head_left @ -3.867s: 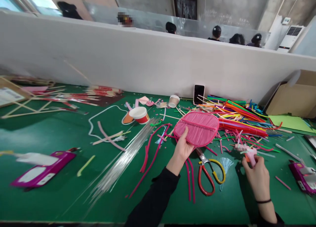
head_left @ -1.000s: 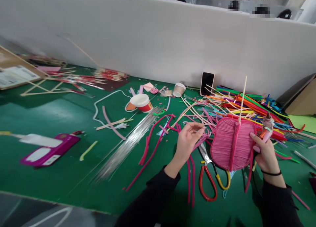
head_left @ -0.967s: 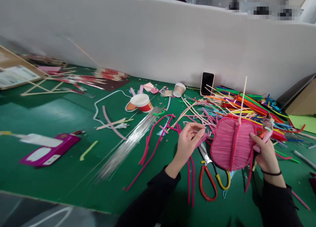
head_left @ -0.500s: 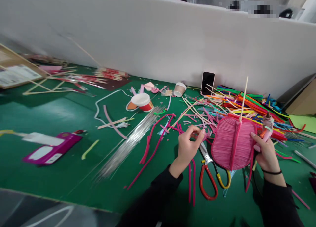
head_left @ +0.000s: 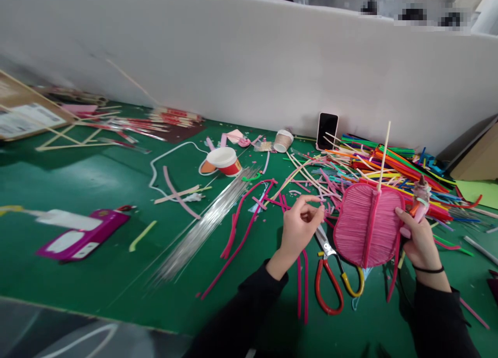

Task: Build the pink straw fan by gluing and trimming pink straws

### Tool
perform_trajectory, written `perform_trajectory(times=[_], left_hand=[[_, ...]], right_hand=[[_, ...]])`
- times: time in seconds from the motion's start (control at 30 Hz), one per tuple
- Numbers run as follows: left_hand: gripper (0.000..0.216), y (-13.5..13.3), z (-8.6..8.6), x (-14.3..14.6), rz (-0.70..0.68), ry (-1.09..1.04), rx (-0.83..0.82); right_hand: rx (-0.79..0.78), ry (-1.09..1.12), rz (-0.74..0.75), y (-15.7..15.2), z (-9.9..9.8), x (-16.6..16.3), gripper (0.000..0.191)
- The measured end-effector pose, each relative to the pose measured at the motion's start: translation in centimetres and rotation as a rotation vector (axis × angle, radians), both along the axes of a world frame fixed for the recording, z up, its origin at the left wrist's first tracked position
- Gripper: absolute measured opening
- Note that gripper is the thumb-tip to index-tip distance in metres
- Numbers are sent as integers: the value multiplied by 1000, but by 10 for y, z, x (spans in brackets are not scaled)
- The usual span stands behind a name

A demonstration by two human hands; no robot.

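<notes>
My right hand [head_left: 420, 244] grips a rounded pink panel [head_left: 352, 228] of closely laid pipe cleaners by its right edge. A thicker pink strip runs down the panel's middle, and a wooden stick [head_left: 384, 155] rises from its top. The same hand also holds a pink glue gun [head_left: 420, 205], nozzle up. Left of the panel is my left hand [head_left: 299, 225], its index finger stretched out and apart from the thumb; no object shows between them. Scissors [head_left: 329, 264] with red and yellow handles lie below, partly behind the panel. Pink pipe cleaners [head_left: 302, 290] lie beside them.
Colourful pipe cleaners [head_left: 389, 158] are heaped at the back right, near a propped phone [head_left: 327, 131]. A bundle of thin wires [head_left: 206, 223], a red-and-white paper cup [head_left: 224, 161] and a purple device [head_left: 83, 233] lie leftward. A white partition [head_left: 233, 62] borders the table.
My left index finger has straightened and parted from the thumb, where the two met in a pinch before. The panel and glue gun stay almost still in my right hand.
</notes>
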State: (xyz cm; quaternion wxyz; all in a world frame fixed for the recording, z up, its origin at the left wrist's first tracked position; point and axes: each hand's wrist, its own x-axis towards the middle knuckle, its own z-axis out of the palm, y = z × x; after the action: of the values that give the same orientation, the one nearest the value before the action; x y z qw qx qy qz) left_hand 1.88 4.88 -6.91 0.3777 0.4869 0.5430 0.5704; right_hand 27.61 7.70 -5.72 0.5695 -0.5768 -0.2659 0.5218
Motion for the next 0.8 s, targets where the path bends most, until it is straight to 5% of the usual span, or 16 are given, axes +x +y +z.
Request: perform_trajectory(times=[0.27,0.53,0.8], left_hand=[[29,4,14,-7,-411,-1030,-305],[34,-1,21,-12,-466,-1425,-363],[39,-6,22,-13,-561,-1482,-319]], right_hand=[[-2,-7,13,1,-4,2,45],[28,-7,36,1,-2,4,48],[45,-26,75,1,0,3,45]])
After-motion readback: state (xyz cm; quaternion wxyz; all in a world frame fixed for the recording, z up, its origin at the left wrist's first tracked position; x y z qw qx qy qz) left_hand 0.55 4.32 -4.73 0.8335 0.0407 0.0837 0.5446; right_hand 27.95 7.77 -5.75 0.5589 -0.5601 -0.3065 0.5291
